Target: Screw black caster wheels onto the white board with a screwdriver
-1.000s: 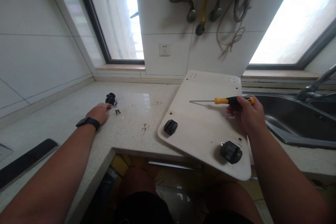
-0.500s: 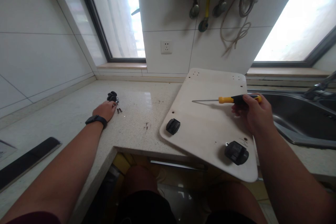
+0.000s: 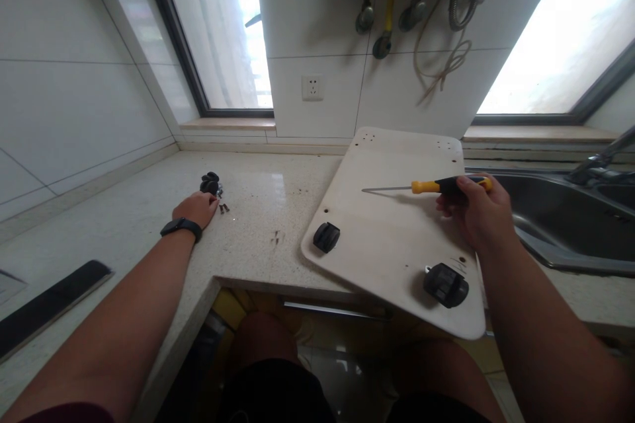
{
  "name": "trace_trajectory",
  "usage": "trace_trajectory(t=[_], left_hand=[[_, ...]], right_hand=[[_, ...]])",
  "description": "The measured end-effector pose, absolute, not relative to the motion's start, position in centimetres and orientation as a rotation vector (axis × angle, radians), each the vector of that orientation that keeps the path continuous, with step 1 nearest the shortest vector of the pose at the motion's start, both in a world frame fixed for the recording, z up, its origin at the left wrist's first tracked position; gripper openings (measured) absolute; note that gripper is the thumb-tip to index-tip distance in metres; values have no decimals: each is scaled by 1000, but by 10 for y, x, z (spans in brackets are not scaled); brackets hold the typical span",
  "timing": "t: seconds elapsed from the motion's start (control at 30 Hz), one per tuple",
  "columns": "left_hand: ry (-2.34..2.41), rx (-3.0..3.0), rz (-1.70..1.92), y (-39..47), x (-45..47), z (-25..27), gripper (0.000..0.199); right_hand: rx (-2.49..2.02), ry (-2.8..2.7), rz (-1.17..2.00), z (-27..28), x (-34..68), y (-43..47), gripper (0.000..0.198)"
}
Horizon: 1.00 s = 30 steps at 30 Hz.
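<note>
My right hand [image 3: 483,215] grips a screwdriver [image 3: 427,187] with a yellow and black handle. Its metal shaft points left above a white board [image 3: 370,231]. Two black casters sit on the board's near part, one caster [image 3: 326,237] at left and a larger-looking caster [image 3: 446,285] at right. On the counter, my left hand [image 3: 197,209] has its fingers curled together beside a cluster of black casters [image 3: 210,182] and small metal pieces. Whatever is between those fingertips is hidden. A few dark screws [image 3: 224,209] lie just right of the left hand.
The board lies angled on the speckled counter [image 3: 258,211], its near corner jutting past the front edge. A steel sink [image 3: 560,231] with a faucet [image 3: 600,162] is at right. A black bar-shaped object [image 3: 54,307] lies at left. Hoses hang on the wall behind.
The whole view has shifted very slightly. Both hands, the screwdriver and the board keep nearly the same positions.
</note>
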<state>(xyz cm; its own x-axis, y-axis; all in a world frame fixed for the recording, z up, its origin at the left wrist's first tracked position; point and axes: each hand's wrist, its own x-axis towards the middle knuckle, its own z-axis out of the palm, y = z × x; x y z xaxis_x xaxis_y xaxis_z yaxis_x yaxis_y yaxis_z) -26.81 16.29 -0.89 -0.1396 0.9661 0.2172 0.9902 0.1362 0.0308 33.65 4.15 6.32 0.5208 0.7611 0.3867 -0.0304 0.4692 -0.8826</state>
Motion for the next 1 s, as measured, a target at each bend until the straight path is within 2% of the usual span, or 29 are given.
trace_trajectory(t=[0.37, 0.63, 0.83, 1.0], left_hand=[[-2272, -1956, -422, 158, -267, -10, 39], [-2287, -2001, -910, 148, -249, 9, 35], [-2113, -2330, -1334, 125, -167, 41, 51], [-1761, -2798, -1519, 67, -66, 63, 40]], right_hand=[[-930, -850, 594, 63, 337, 42, 20], [-911, -828, 612, 65, 336, 41, 18], [-890, -844, 639, 63, 338, 39, 29], [-846, -818, 643, 63, 341, 38, 36]])
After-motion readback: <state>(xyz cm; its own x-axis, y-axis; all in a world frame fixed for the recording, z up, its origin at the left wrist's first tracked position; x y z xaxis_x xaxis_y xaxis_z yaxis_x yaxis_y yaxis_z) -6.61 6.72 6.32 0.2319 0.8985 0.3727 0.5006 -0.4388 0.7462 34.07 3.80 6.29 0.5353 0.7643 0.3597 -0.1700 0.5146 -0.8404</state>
